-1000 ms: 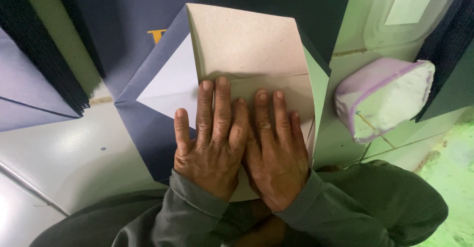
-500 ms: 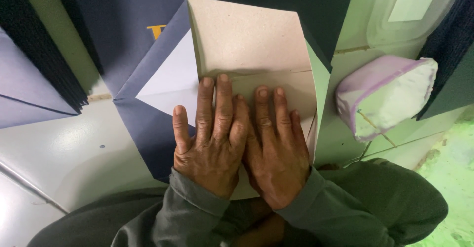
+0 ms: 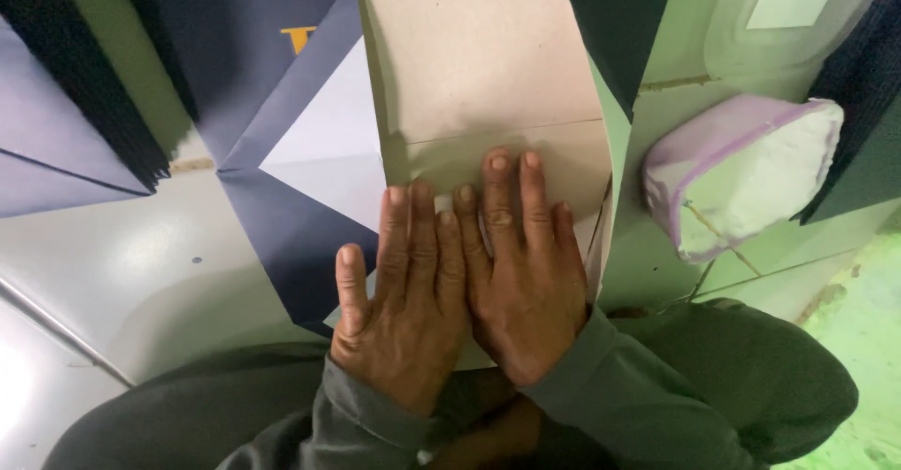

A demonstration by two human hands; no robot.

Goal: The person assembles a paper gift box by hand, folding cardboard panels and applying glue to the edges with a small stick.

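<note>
Grip: left hand (image 3: 405,315), right hand (image 3: 526,287) spread flat, pressing | folded brown card (image 3: 479,76), creased, over navy sheet (image 3: 291,235)

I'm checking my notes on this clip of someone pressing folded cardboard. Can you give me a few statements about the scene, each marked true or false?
1. Both hands lie flat, palms down, on the tan cardboard sheet. True.
2. The left hand and the right hand are far apart. False: they lie side by side, touching.
3. A crease runs across the cardboard just beyond the fingertips. True.
4. The pale tub with a purple rim stands upright. False: it lies tipped on its side, to the person's right.
5. Dark blue paper lies under the cardboard. True.
6. The right hand holds a pair of scissors. False: neither hand holds a tool.
</note>
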